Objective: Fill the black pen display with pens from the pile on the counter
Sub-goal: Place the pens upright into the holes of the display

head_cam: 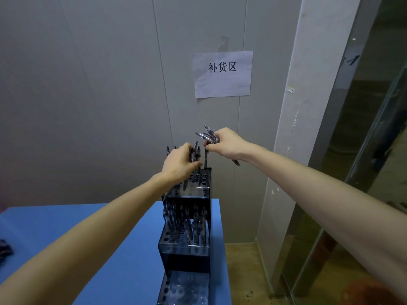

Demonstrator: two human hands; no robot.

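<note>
A black stepped pen display [187,258] stands on the right end of the blue counter [123,249]. Its middle tier holds several pens [187,219]; the top tier [198,179] shows open holes and a few upright pens. My left hand [179,164] hovers over the top tier's left side and grips a pen [193,154] by its shaft. My right hand [226,145] is just above and to the right, clutching a bundle of several pens [207,136] and pinching one pen [206,157] that stands in a back hole.
A dark heap of pens [5,249] lies at the counter's far left edge. A grey wall with a paper sign [222,73] rises behind the display. The counter ends right beside the display; a wooden floor [242,271] and a glass door [363,150] are to the right.
</note>
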